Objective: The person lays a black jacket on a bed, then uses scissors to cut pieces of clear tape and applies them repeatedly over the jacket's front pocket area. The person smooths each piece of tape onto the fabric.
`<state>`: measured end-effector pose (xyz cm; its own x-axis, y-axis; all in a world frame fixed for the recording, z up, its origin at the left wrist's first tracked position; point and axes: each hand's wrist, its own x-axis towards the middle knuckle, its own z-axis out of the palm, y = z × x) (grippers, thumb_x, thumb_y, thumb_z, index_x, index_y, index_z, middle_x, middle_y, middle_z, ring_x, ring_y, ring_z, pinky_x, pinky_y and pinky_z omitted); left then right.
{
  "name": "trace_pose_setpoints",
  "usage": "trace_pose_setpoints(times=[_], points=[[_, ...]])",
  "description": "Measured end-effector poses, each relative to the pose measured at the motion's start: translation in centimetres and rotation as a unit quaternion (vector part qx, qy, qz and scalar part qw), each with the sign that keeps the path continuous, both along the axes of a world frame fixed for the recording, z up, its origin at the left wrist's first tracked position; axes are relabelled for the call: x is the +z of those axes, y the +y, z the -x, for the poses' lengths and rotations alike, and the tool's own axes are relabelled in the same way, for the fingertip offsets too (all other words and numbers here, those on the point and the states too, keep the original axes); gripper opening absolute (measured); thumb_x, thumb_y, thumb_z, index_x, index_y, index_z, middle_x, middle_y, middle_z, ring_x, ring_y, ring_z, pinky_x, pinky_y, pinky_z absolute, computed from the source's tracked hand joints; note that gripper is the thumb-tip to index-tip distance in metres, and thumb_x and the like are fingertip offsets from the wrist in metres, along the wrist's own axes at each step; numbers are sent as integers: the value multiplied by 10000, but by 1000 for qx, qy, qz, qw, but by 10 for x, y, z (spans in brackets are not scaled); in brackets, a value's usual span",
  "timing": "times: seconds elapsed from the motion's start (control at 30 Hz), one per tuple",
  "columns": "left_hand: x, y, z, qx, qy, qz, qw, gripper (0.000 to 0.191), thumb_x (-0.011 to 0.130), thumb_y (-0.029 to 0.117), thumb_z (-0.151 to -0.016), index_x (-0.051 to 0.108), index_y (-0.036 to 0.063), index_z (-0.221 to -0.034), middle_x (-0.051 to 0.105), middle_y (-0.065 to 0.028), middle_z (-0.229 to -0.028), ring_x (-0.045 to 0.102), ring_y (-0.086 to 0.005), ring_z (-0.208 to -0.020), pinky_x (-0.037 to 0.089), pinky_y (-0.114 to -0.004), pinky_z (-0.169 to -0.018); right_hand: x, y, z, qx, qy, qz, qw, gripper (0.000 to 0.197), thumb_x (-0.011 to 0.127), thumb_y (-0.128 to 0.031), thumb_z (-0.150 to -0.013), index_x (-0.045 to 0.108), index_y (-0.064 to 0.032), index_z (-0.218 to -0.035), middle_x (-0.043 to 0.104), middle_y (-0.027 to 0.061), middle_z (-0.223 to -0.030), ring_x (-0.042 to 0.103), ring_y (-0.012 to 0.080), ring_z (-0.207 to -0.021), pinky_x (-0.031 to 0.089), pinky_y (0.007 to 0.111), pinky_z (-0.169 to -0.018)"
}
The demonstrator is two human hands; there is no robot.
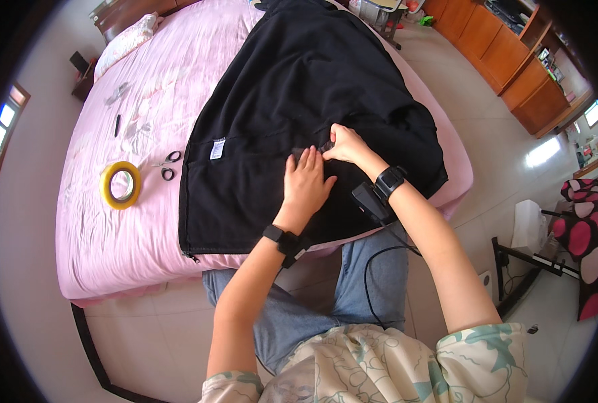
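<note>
A black zip-front garment (278, 101) lies spread over the bed in front of me, with a white sewn-in label (217, 149) near its zipper edge. My left hand (306, 181) rests flat on the cloth, palm down, thumb apart from the fingers. Just right of its fingertips, my right hand (346, 145) has thumb and fingers pinched together on a small thin strip, apparently clear tape. The part between the fingers is mostly hidden. Around the left fingertips, a faint brownish shiny patch (299, 150) shows on the fabric.
On the pink bedsheet (153, 242) lie a yellow roll of clear tape (106, 185), small black-handled scissors (167, 164) and a black pen-like stick (117, 126). A black cable (367, 282) hangs from the device at my right wrist. Wooden cabinets (495, 55) stand at the far right.
</note>
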<state>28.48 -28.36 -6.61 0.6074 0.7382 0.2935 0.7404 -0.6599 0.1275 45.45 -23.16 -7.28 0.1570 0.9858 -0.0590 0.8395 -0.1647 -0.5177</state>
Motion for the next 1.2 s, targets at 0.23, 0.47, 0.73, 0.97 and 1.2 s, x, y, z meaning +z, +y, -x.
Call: trace_pose_setpoints(times=[0.23,0.47,0.73,0.97,1.2], points=[[-29,-14,31,49,-34,-20,998,608,559,426,-882,494,5,-1316,454,-93,-1426,414,-218,-1324,266,-524,-1091,-3,3,-26,42,247,82,965,364,790,-148,-713,471,-72,-870,623,57,-634,567,109,-481,413,226,-421],[-26,-26,28,41,-75,23,996,513,621,347,-856,535,138,-1318,287,-209,-1496,336,-309,-1362,275,-567,-1060,61,8,5,124,180,130,967,109,588,-93,-879,492,-48,-853,634,86,-641,537,101,-453,385,217,-408],[-32,-28,28,45,-77,2,996,491,636,338,-848,556,175,-1305,276,-256,-1483,331,-337,-1353,300,-571,-1037,165,-9,26,282,586,-109,752,72,551,-158,-933,530,-95,-963,539,-2,-753,502,73,-644,432,211,-601],[-10,-16,32,43,-33,49,997,545,697,417,-763,601,176,-1242,355,-183,-1457,487,-288,-1092,425,-422,-851,60,-2,19,110,499,-10,860,134,613,-104,-883,491,-100,-938,563,-10,-784,567,76,-713,477,222,-693],[-8,-18,42,16,15,-30,999,569,663,452,-787,580,163,-1270,503,-164,-1324,502,-262,-993,414,-378,-812,-2,-13,8,14,465,-7,885,222,680,-62,-830,468,-85,-889,590,26,-690,604,109,-649,494,240,-661]])
